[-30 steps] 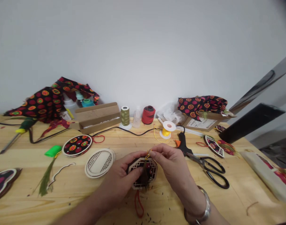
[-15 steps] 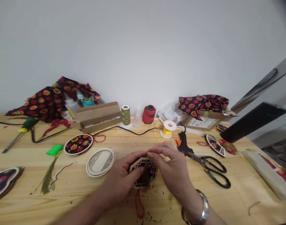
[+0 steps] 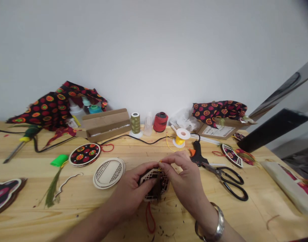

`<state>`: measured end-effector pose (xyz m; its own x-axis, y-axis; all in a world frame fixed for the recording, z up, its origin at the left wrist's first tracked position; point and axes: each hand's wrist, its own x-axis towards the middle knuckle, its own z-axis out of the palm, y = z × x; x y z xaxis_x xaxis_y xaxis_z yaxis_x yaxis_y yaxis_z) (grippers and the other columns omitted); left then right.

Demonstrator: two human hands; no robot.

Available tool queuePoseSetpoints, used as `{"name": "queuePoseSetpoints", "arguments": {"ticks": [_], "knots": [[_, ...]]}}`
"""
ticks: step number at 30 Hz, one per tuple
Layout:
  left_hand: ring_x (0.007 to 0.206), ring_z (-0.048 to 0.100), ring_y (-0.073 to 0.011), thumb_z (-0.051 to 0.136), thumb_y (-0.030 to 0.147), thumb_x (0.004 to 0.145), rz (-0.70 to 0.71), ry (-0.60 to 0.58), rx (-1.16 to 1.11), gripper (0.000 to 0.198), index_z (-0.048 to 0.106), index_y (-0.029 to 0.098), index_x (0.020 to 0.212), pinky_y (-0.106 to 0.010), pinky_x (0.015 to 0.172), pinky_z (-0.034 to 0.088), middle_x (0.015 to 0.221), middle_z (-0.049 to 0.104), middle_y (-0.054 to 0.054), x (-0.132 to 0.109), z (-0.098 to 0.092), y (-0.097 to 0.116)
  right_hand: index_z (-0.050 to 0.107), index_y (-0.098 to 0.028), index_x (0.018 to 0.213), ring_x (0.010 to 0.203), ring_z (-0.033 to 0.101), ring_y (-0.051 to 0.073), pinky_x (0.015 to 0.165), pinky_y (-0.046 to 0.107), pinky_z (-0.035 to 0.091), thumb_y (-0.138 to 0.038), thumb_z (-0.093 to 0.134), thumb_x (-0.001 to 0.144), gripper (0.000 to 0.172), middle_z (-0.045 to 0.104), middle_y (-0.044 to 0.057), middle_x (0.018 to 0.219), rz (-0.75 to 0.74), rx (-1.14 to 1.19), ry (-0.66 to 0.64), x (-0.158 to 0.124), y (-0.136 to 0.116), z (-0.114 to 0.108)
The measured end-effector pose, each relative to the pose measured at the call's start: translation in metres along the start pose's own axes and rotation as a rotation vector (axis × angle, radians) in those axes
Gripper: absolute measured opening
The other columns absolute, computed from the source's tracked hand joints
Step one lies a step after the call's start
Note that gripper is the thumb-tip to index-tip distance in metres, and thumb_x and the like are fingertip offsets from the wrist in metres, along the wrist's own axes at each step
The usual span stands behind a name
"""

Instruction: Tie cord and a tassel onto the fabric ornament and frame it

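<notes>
A small octagonal wooden lattice ornament (image 3: 152, 176) with dark patterned fabric inside lies on the wooden table (image 3: 260, 208) in front of me. My left hand (image 3: 130, 190) grips its left side. My right hand (image 3: 184, 178) pinches a small yellow cord end (image 3: 159, 164) at the ornament's top edge, fingers pressed together. A dark tassel lies across the ornament, and a red cord loop (image 3: 150, 220) trails from below it toward me. A metal bracelet (image 3: 217, 225) sits on my right wrist.
Black scissors (image 3: 229, 181) and a black glue gun (image 3: 198, 154) lie to the right, with a yellow cord spool (image 3: 181, 137) behind. Oval wooden frames (image 3: 108, 173), a fabric-covered oval (image 3: 84, 154), thread cones (image 3: 135, 124), cardboard boxes and patterned fabric (image 3: 55, 106) line the left and back.
My right hand has slid slightly down and left, closer over the ornament's top. The left hand keeps its grip. The view has drifted a little.
</notes>
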<state>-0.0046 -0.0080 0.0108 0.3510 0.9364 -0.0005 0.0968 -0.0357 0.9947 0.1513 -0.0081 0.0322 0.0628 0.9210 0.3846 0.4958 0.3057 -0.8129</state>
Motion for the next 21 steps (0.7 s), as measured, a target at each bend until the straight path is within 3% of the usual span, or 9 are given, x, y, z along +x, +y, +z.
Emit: {"name": "queuePoseSetpoints", "arguments": {"ticks": [7,12,21], "knots": [[0.105,0.06,-0.0178,0.057,0.015,0.079,0.005,0.043,0.057,0.037,0.062,0.03,0.112,-0.027,0.09,0.048,0.116,0.066,0.002,-0.0003,0.0002,-0.0025,0.067,-0.021,0.067,0.074,0.057,0.019,0.071,0.032,0.042,-0.02,0.064,0.073,0.007,0.066,0.002,0.071,0.17,0.049,-0.046,0.0002,0.0013,-0.0005],[0.104,0.061,-0.0152,0.056,0.014,0.079,0.029,0.039,0.077,0.038,0.062,0.032,0.111,-0.023,0.09,0.047,0.116,0.067,0.005,0.001,-0.0001,-0.0019,0.068,-0.02,0.067,0.071,0.056,0.018,0.07,0.032,0.042,-0.022,0.064,0.071,0.006,0.065,0.002,0.069,0.211,0.083,-0.064,0.0016,0.002,-0.0008],[0.096,0.064,-0.0134,0.055,0.016,0.083,0.009,-0.035,0.063,0.034,0.062,0.032,0.112,-0.02,0.084,0.049,0.11,0.069,0.006,-0.0012,-0.0001,-0.0008,0.067,-0.017,0.067,0.068,0.055,0.017,0.06,0.028,0.042,-0.03,0.064,0.07,0.013,0.063,0.003,0.067,0.351,0.241,-0.112,0.0002,0.0084,0.0021]]}}
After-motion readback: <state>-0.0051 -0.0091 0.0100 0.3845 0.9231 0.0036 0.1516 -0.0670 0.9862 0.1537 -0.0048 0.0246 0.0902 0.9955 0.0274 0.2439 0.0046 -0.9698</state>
